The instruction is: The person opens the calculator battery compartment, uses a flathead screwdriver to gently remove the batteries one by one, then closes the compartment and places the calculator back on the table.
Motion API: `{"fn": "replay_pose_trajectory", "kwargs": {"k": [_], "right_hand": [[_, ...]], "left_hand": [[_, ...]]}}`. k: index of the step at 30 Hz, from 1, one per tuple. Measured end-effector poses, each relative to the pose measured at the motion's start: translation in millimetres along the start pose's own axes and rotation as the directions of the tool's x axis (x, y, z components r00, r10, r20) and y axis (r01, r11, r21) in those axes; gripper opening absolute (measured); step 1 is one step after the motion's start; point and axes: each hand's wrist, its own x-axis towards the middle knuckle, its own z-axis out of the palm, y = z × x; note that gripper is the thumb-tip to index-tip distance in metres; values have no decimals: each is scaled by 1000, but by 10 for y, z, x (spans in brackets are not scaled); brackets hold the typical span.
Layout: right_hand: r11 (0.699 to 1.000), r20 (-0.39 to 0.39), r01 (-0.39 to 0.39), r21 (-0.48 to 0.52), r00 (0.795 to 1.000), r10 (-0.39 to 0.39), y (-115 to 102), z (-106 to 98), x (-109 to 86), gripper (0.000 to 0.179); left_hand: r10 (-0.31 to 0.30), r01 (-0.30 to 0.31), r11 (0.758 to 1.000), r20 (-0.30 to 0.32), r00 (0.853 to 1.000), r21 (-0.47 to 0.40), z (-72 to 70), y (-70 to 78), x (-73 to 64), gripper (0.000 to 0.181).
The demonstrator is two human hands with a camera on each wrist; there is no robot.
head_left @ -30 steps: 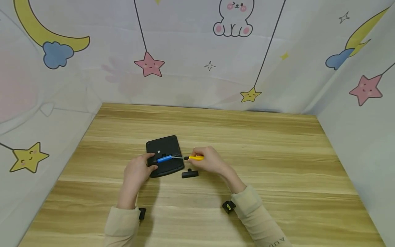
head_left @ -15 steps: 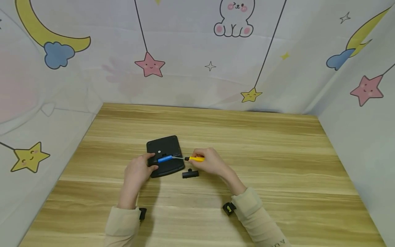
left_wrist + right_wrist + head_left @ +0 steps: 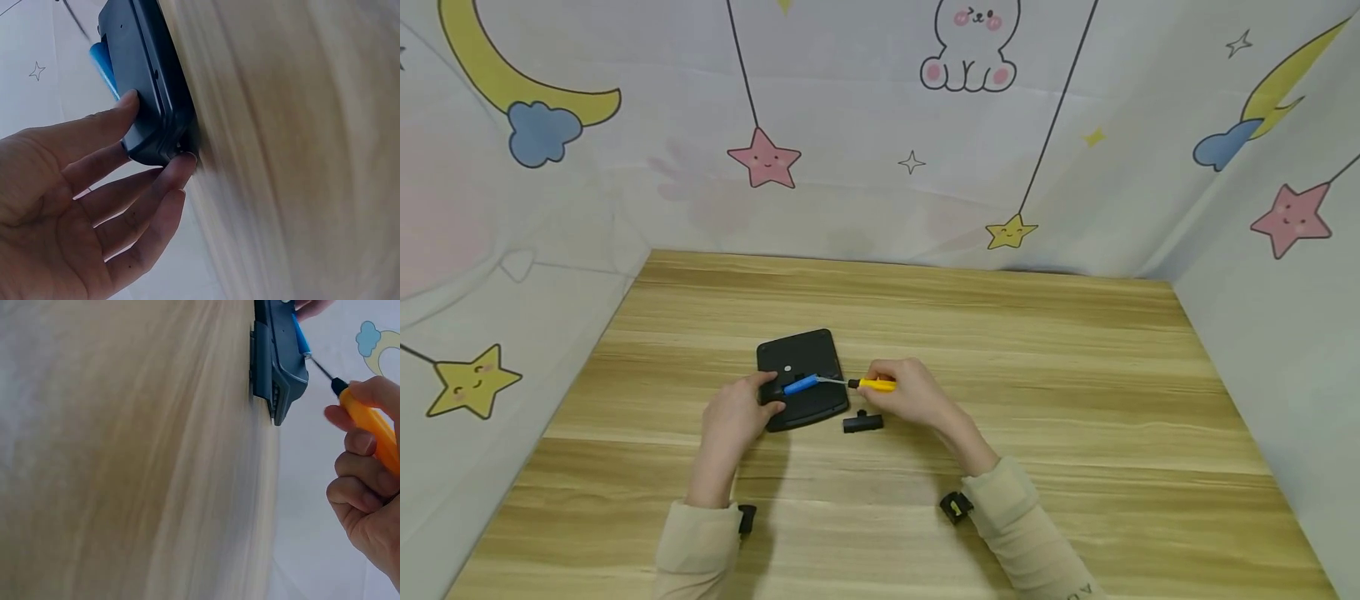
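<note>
A flat black device [image 3: 805,348], perhaps a calculator, lies on the table with an open battery slot facing up. My left hand [image 3: 733,414] pinches its left end, thumb on top and fingers at the edge in the left wrist view. A blue battery [image 3: 801,384] sits tilted at the slot, its right end raised; it stands out from the casing in the left wrist view [image 3: 104,67]. My right hand [image 3: 904,387] grips a yellow-handled screwdriver [image 3: 369,422], and the thin metal shaft meets the battery's right end.
A small black battery cover [image 3: 862,423] lies just right of the device, near its front corner. Wood-grain table [image 3: 1037,350] extends around the hands, with a patterned white cloth [image 3: 850,208] behind and at both sides. A black camera [image 3: 956,506] is strapped at the right wrist.
The battery's right end has risen slightly out of the slot with the screwdriver tip at it. Both hands have stayed almost in place.
</note>
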Motion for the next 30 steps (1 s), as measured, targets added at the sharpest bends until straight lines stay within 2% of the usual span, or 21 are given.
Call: {"fn": "replay_pose_trajectory", "kwargs": {"k": [12, 19, 30], "right_hand": [[996, -5, -29, -83, 1000, 29, -47, 2, -20, 14], [983, -30, -48, -178, 999, 44, -70, 27, -39, 15], [965, -24, -58, -255, 998, 54, -119, 26, -52, 20]], "left_hand": [[-18, 18, 1000, 10, 1000, -9, 0, -15, -8, 53], [-16, 16, 1000, 3, 1000, -24, -4, -13, -21, 53], [-16, 16, 1000, 0, 1000, -24, -10, -14, -16, 53]]}}
